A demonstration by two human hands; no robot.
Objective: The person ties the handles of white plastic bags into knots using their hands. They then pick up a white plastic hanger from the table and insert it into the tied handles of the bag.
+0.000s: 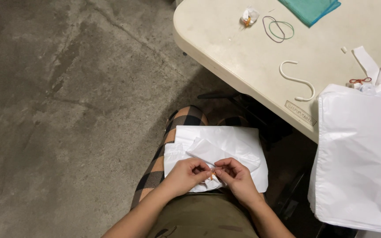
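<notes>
Fingers (204,173) of both hands pinched on a white plastic bag (225,145), on the lap.
Bag: crumpled, thin, folded flat; left hand (187,175), right hand (238,176) meet at its gathered near edge.

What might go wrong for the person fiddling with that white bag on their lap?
The white bag lies loose on the lap, not on the table, so it could slide to the concrete floor. The left hand and right hand pinch a tiny orange piece at the bunched end; it looks easy to drop or snap. The big white stack overhangs the table edge and might slip.
</notes>
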